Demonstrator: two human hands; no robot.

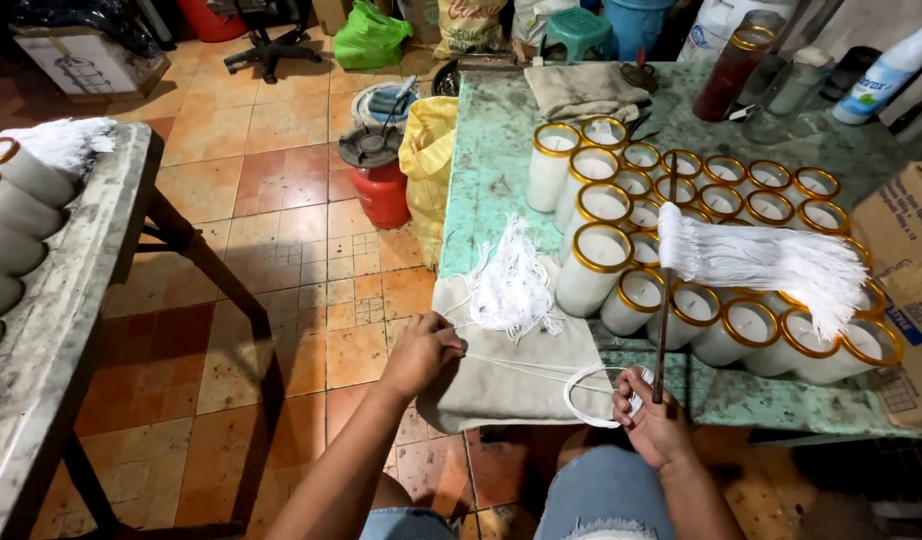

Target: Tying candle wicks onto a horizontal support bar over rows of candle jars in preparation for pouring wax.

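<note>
My left hand [423,352] pinches a white string [526,364] stretched across a beige cloth [511,375] on the green table [491,170]. My right hand [649,418] grips a thin dark stick [663,330] held upright, and the string loops around that hand. A thick fringe of white wicks [771,262] hangs from the stick's top over the jars. A loose pile of cut white wicks [511,285] lies on the cloth. Several white wax-filled glass candles with gold rims [681,215] stand packed on the table.
A second table at the left [51,330] carries more white candles and a wick bundle [61,140]. A red gas canister [379,178] and yellow bag [429,160] stand on the tiled floor. A folded cloth [581,90], bottles [886,72] and a cardboard box [906,240] are near the candles.
</note>
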